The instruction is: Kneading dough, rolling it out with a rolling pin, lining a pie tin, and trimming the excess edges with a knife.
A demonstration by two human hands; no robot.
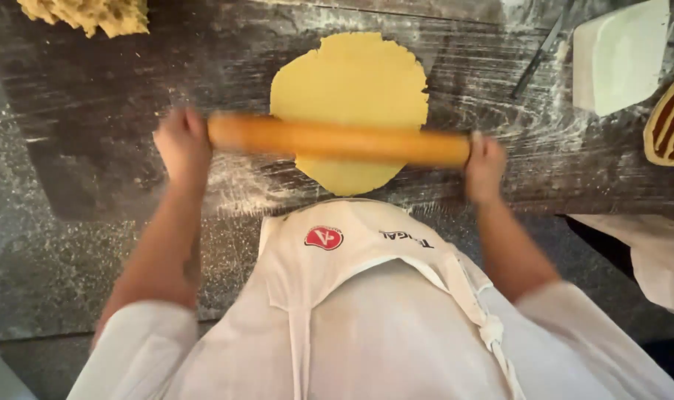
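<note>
Gripped at both ends: long orange-brown wooden rolling pin [338, 141], left hand [182, 145] closed over its left end, right hand [485, 166] closed over its right end. Fingers blurred, so exact finger placement could not be told.

Head view, looking down:
- Rolling pin lay almost level across the lower half of a flat, roughly round sheet of pale yellow dough [349, 89], touching it. Dough seen above the pin and a smaller lobe below it. Upper edge of the sheet slightly ragged.
- Dough sheet rested on a dark, flour-streaked worktop [100, 96], near the middle of the frame. White flour smears thickest around the sheet and under both hands.
- Both forearms bare, white sleeves rolled to about the elbow. White apron [352, 244] with a small red round badge at the chest, just below the worktop's near edge.
- Rough lump of crumbly yellow dough [92, 13] at the top left corner, well apart from the rolled sheet, partly cut off by the frame.
- White rectangular plastic scraper [620, 55] at the upper right, lying on the worktop, well apart from the right hand.
- Thin dark utensil [538, 53] just left of the scraper, kind not determinable.
- Round pastry piece with dark brown stripes [672, 122] at the right edge, partly out of frame.
- Speckled grey floor [26, 259] visible at lower left.
</note>
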